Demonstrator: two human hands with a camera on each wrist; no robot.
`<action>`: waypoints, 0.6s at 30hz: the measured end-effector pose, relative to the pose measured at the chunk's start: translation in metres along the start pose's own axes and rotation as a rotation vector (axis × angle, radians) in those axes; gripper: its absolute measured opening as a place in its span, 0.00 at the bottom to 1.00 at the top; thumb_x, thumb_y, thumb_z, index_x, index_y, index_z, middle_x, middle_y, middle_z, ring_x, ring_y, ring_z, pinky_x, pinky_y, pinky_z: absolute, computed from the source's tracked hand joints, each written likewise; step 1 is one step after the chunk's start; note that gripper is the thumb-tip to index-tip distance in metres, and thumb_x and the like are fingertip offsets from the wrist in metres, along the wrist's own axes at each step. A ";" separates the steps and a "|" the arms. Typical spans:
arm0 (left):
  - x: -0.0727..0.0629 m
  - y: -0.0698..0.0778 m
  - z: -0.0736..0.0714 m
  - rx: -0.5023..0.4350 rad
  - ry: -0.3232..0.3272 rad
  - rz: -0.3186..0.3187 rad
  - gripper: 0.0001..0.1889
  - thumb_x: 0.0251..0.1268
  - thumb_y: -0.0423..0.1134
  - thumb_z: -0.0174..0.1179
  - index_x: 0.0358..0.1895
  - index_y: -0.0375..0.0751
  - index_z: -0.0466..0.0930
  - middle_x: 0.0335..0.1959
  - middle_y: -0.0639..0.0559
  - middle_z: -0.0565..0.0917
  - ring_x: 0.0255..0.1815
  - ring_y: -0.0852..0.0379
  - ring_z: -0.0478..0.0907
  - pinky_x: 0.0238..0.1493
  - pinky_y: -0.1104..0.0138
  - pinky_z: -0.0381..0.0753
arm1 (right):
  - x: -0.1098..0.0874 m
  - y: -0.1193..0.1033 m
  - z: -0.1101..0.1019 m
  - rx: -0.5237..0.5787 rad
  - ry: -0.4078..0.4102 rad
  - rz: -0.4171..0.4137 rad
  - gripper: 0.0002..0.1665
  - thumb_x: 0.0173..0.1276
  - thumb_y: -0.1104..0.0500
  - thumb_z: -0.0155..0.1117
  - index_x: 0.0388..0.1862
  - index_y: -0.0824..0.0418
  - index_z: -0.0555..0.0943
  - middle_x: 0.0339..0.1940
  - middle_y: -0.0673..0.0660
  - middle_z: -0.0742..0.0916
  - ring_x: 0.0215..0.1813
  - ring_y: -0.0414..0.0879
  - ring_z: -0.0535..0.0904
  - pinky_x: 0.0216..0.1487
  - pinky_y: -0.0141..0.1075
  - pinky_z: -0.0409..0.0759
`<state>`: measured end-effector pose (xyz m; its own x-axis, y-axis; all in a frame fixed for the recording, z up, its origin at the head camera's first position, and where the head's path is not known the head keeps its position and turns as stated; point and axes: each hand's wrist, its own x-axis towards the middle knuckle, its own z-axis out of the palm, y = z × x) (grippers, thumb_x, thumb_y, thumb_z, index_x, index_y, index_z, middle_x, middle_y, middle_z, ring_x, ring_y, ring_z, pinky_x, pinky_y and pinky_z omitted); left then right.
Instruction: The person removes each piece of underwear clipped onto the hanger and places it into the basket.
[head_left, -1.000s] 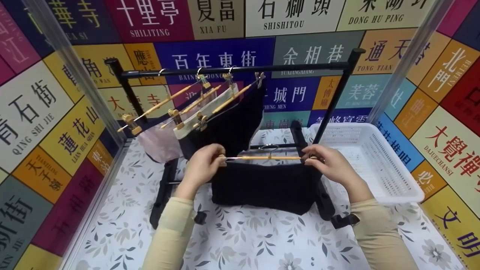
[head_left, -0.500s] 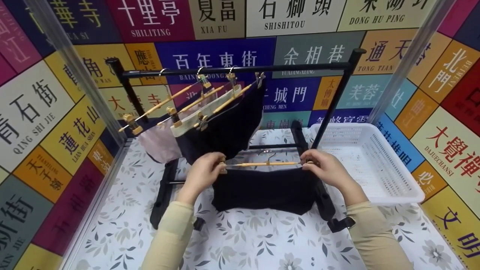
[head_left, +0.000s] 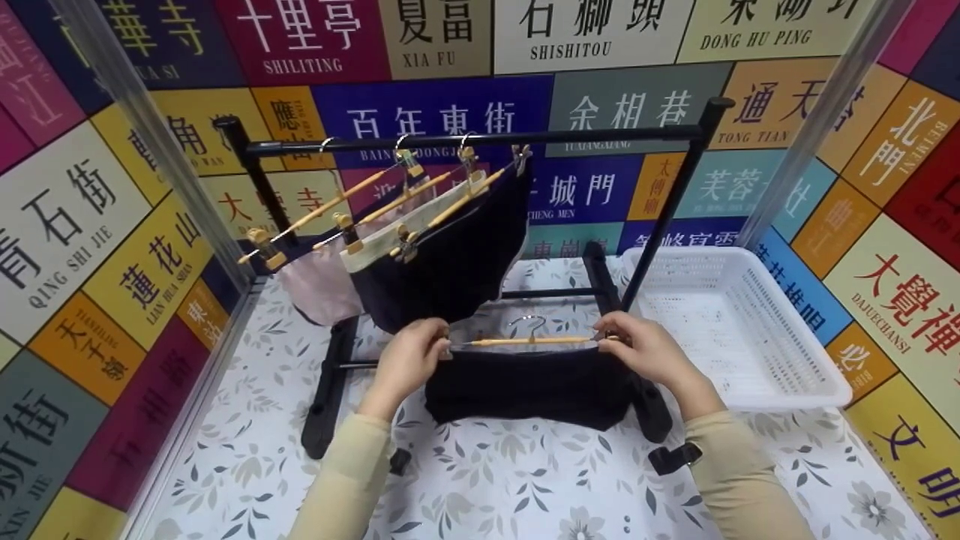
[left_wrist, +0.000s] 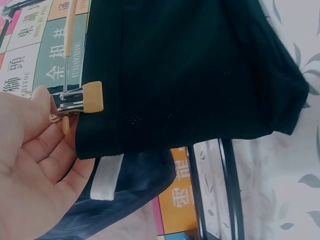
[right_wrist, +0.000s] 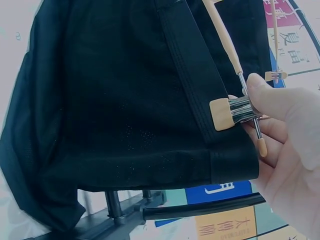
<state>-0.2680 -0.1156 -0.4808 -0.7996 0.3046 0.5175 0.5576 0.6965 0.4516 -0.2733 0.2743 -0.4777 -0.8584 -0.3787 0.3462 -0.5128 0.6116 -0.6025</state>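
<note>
A clip hanger (head_left: 525, 341) with a wooden-looking bar and metal hook hangs level between my hands, a black garment (head_left: 525, 390) clipped beneath it. My left hand (head_left: 411, 356) pinches the metal clip (left_wrist: 72, 99) at the hanger's left end, its tan pad biting the garment's top edge. At the other end, my right hand (head_left: 649, 349) pinches the matching clip (right_wrist: 235, 114) between thumb and fingers. The garment hangs folded and wide, and its exact kind cannot be told. Both clips are mostly covered by fingers in the head view.
Behind stands a black clothes rack (head_left: 585, 135); several clip hangers with garments hang on its left half, including a dark one with a cream waistband (head_left: 412, 232). A white perforated basket (head_left: 802, 322) sits at right on the leaf-patterned tablecloth (head_left: 247, 480).
Both hands have lowered the hanger and its black garment a little, toward me. The hanger's hook now stands clear of the rack's lower bar. The hanging garments have barely shifted.
</note>
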 end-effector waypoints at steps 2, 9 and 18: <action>-0.002 -0.001 0.003 0.007 0.010 -0.009 0.07 0.63 0.33 0.65 0.43 0.39 0.81 0.37 0.46 0.83 0.38 0.48 0.82 0.42 0.53 0.80 | -0.001 0.001 0.002 0.004 -0.006 0.009 0.12 0.65 0.63 0.69 0.47 0.60 0.81 0.40 0.50 0.88 0.43 0.47 0.84 0.47 0.47 0.80; -0.007 -0.001 0.010 0.021 0.031 -0.048 0.07 0.65 0.34 0.65 0.44 0.40 0.81 0.38 0.46 0.83 0.39 0.49 0.83 0.42 0.53 0.80 | -0.004 0.006 0.006 -0.007 -0.008 0.017 0.11 0.65 0.61 0.70 0.45 0.57 0.81 0.38 0.48 0.87 0.43 0.47 0.84 0.48 0.47 0.80; -0.010 -0.004 0.018 0.031 0.058 -0.049 0.07 0.63 0.35 0.66 0.42 0.41 0.82 0.36 0.49 0.84 0.39 0.49 0.82 0.43 0.52 0.80 | -0.004 0.013 0.009 -0.027 -0.022 0.022 0.11 0.65 0.61 0.70 0.45 0.59 0.81 0.39 0.49 0.87 0.43 0.48 0.83 0.48 0.48 0.79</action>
<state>-0.2661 -0.1099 -0.5013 -0.8114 0.2320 0.5365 0.5097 0.7301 0.4551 -0.2762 0.2775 -0.4933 -0.8690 -0.3797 0.3172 -0.4943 0.6383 -0.5901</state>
